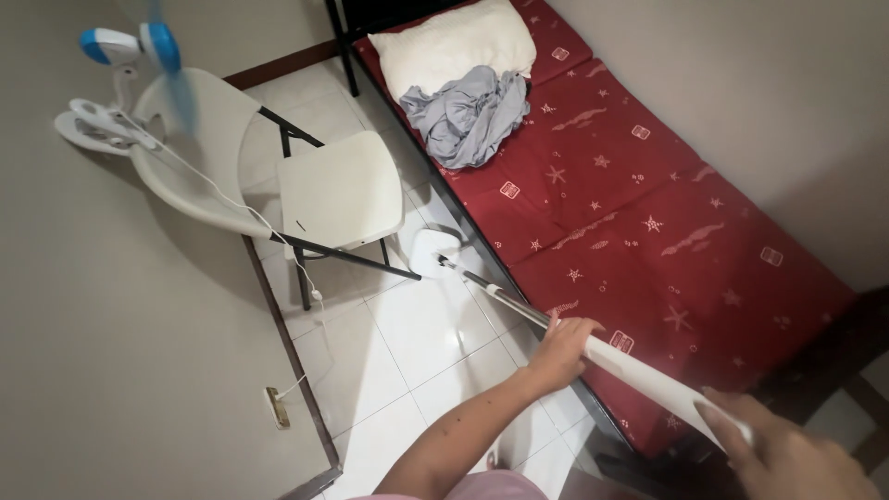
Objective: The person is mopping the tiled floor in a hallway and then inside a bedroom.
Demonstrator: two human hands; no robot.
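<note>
Both hands, left [563,347] & right [782,454], squeeze tight round your mop [593,347], so its head reaches the floor [417,343] by the bed [648,213].

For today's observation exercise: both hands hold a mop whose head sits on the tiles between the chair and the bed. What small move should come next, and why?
Probably draw the mop head back along the white tiles toward the body. The left hand and right hand grip the handle at full reach, and the folding chair's legs and the bed frame flank the head.

A white folding chair [338,190] stands near a red mattress [639,213] bearing a pillow [444,42] and grey cloth [472,116].
</note>
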